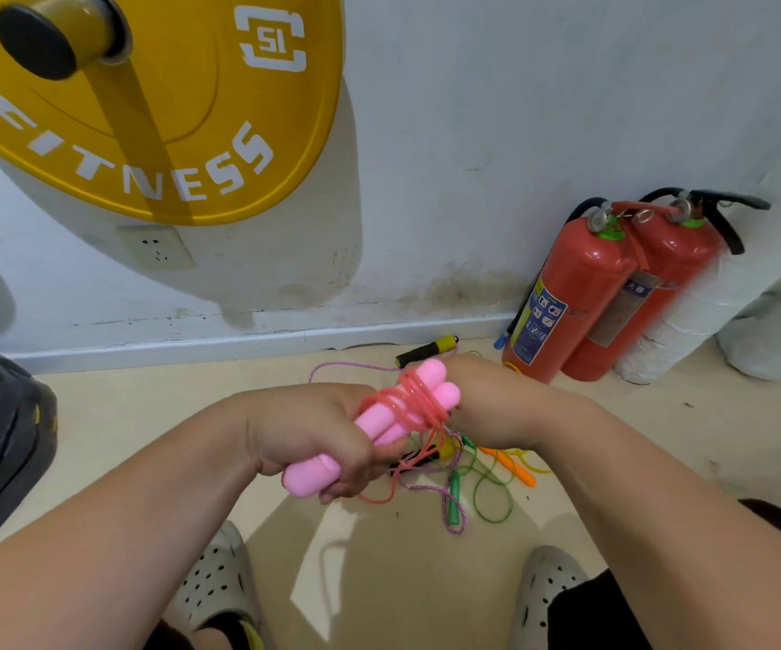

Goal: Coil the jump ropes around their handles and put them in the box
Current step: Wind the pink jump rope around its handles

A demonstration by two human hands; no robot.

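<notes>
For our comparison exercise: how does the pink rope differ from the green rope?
The pink rope is held in the left hand, off the floor; the green rope lies on the floor. The pink rope is partly coiled around its two handles; the green rope sprawls in loose loops. Both are thin cords.

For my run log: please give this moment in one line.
left hand: holds pink handles | right hand: winding rope | other ropes: floor

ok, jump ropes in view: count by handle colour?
pink rope: 1
black-and-yellow rope: 1
green rope: 1
orange rope: 1
Total: 4
</notes>
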